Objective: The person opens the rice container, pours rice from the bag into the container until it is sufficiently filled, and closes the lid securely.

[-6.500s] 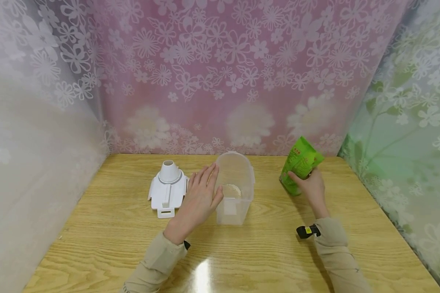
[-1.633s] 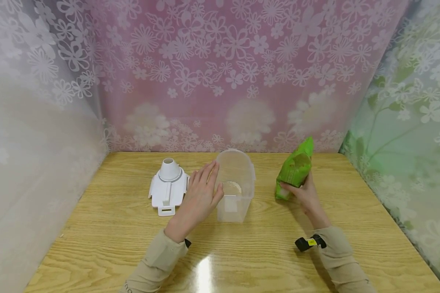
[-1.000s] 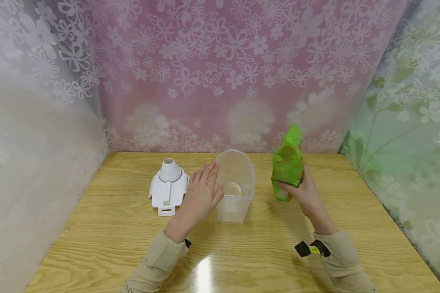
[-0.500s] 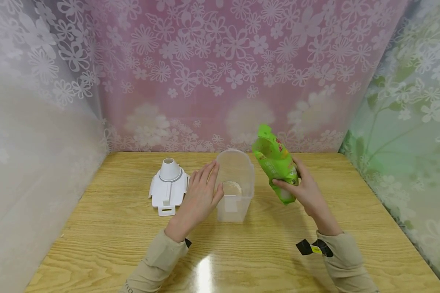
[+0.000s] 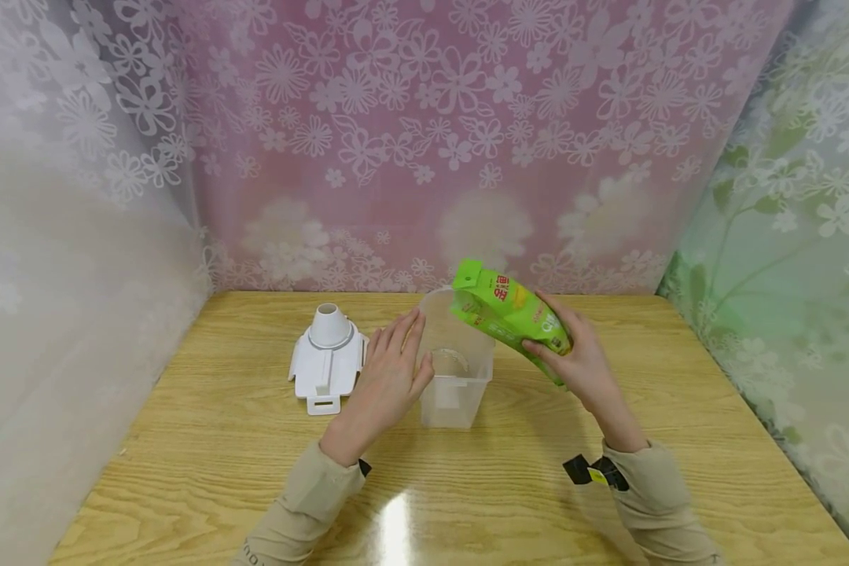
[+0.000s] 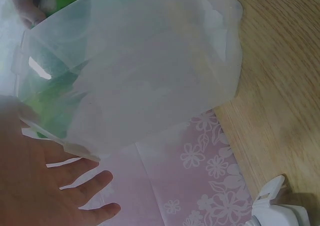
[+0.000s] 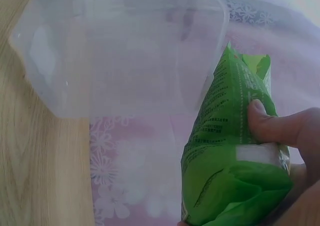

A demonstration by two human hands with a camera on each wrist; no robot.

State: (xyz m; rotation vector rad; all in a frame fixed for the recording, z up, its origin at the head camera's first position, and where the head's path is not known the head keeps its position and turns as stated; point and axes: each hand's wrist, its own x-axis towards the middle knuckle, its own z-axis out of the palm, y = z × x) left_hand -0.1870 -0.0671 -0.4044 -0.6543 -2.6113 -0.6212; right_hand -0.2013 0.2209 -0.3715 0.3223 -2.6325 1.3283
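A clear plastic container (image 5: 456, 402) stands upright on the table with a pale layer at its bottom. My left hand (image 5: 384, 381) rests along its left rim, fingers straight, and the left wrist view shows those fingers spread at the container wall (image 6: 145, 76). My right hand (image 5: 589, 373) grips a green printed bag (image 5: 516, 318) round its lower part, thumb on the near side. The bag lies tilted, its top end over the container's right rim. In the right wrist view the thumb presses the green bag (image 7: 220, 136). Whether anything flows from the bag cannot be seen.
Left of the container, a white plastic lid-like part with a cone-shaped spout (image 5: 328, 358) lies on the wooden table (image 5: 240, 440). Flowered curtains (image 5: 368, 157) hang behind the table and at both sides.
My right hand has lifted the green bag from the table's right side, carried it left and tipped its top over the container. My left hand has stayed at the rim.
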